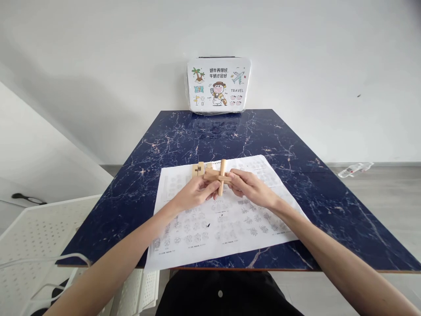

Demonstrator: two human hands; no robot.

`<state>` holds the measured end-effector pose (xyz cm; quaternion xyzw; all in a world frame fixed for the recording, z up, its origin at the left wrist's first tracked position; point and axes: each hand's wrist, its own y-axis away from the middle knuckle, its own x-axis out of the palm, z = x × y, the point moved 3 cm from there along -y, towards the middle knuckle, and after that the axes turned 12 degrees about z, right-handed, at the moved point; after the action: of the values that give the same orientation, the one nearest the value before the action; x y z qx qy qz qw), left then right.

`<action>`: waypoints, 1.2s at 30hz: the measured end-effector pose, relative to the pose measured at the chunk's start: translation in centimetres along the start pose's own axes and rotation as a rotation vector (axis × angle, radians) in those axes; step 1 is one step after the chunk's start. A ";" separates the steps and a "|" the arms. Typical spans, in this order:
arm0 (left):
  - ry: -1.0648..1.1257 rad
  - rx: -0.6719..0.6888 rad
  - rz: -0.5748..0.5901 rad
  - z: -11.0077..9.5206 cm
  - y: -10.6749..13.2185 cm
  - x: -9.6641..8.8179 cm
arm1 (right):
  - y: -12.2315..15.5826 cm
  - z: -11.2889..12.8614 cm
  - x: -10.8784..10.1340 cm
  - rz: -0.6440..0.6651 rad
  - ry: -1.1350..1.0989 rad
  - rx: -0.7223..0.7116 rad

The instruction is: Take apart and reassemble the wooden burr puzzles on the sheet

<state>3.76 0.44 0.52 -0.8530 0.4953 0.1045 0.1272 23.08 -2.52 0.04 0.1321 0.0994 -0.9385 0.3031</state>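
Between my hands, above a printed sheet, is a wooden interlocking puzzle (222, 177) made of crossed light-wood bars, one of them a rod standing roughly upright. My left hand (197, 193) is closed around its left side, with the thumb against the wood. On the right, my right hand (251, 186) pinches the end of a crosswise bar. Just beyond my left fingers, a notched wooden block (198, 169) rests on the paper sheet (184, 245). The sheet carries rows of small printed diagrams. My fingers partly hide the puzzle's lower side.
The blue marble-patterned table (230, 136) reaches back to the wall. At its far edge a white cartoon-printed case (219, 85) leans upright. To the left stands a white perforated shelf (39, 228) with a white cable (49, 259). A clear plastic packet (355, 169) lies beyond the right edge.
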 end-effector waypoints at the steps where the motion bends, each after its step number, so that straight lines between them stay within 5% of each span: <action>1: -0.003 -0.002 0.009 -0.1 0.0 0.1 | 0.0 -0.1 0.0 -0.001 -0.013 0.000; 12: -0.092 0.013 -0.254 -0.2 0.7 -1.5 | 0.2 0.6 -0.5 0.075 0.044 -0.001; 25: -0.043 -0.076 -0.298 -0.2 0.4 -1.1 | -0.2 0.0 0.1 0.067 0.097 0.017; 29: -0.033 -0.063 -0.325 0.0 0.4 -1.4 | -0.7 -0.4 0.2 -0.005 -0.156 0.001; 36: -0.161 -0.008 -0.644 -0.2 1.3 -3.0 | -0.3 -2.9 -2.5 -0.387 -0.592 0.058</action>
<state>1.20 2.22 1.48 -0.9552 0.1881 0.1277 0.1892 25.41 -0.12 -1.84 -0.1584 0.0038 -0.9786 0.1317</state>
